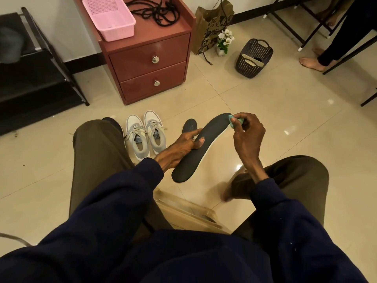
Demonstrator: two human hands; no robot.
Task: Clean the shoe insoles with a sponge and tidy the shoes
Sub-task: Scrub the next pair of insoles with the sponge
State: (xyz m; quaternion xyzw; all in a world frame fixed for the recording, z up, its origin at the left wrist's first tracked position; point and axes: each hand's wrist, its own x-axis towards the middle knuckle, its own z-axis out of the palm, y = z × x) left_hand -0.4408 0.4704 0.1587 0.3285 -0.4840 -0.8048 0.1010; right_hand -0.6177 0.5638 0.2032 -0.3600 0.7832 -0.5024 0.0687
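Note:
My left hand (pixel 179 148) grips a long dark insole (pixel 204 146) around its middle, holding it above the floor between my knees. My right hand (pixel 247 135) pinches a small teal sponge (pixel 234 121) against the insole's far tip. A second dark insole (pixel 189 126) lies on the tiles just behind the held one. A pair of grey and white sneakers (pixel 144 133) stands side by side on the floor left of my hands, toes pointing away. A dark shoe (pixel 114 123) peeks out behind my left knee.
A red two-drawer cabinet (pixel 151 64) stands ahead, carrying a pink basket (pixel 110 17) and black laces (pixel 155 11). A dark basket (pixel 254 58) holding pale insoles, a paper bag (pixel 212 29) and small flowers (pixel 224 40) sit on the floor. Another person's bare foot (pixel 312 63) is at right. A black rack (pixel 30 68) stands left.

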